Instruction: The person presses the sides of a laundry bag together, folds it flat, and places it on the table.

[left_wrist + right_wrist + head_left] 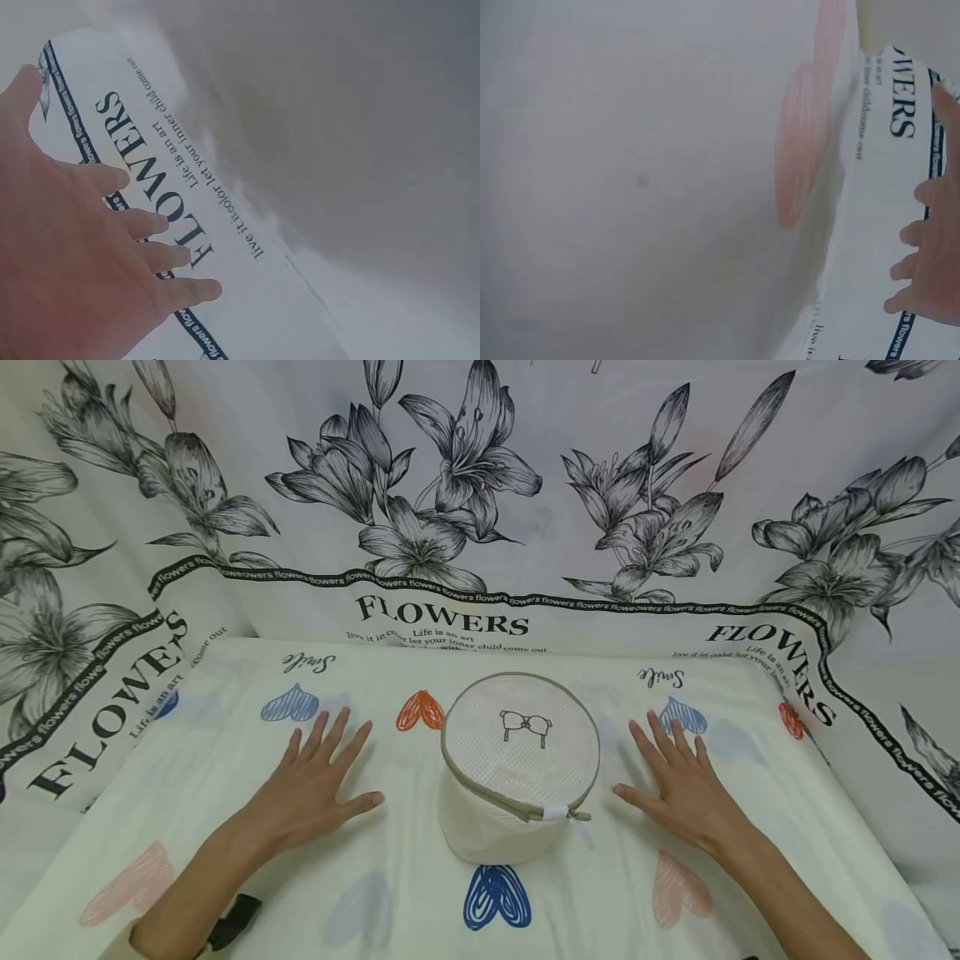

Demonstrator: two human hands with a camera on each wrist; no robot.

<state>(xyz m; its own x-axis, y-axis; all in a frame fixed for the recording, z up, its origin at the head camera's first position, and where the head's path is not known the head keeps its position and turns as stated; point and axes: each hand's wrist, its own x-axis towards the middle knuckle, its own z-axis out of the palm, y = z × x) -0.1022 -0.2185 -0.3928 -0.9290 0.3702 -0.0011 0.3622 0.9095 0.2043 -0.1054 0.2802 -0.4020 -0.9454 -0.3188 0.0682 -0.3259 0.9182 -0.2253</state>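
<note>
A round white mesh laundry bag (517, 768) with a grey zip and a small bra drawing on its lid stands upright in the middle of the table. My left hand (318, 781) lies flat on the cloth to its left, fingers spread, about a hand's width from the bag. My right hand (678, 781) lies flat to the bag's right, fingers spread, thumb close to the bag without touching. Neither hand holds anything. The left wrist view shows my left hand (82, 247) spread out; the right wrist view shows only the fingers (930, 262) of my right hand.
The table carries a cream cloth (570, 910) printed with coloured hearts and the word "Smile". A white drape (480, 510) with black lilies and "FLOWERS" lettering hangs behind and at both sides. A black strap (234, 920) shows at my left wrist.
</note>
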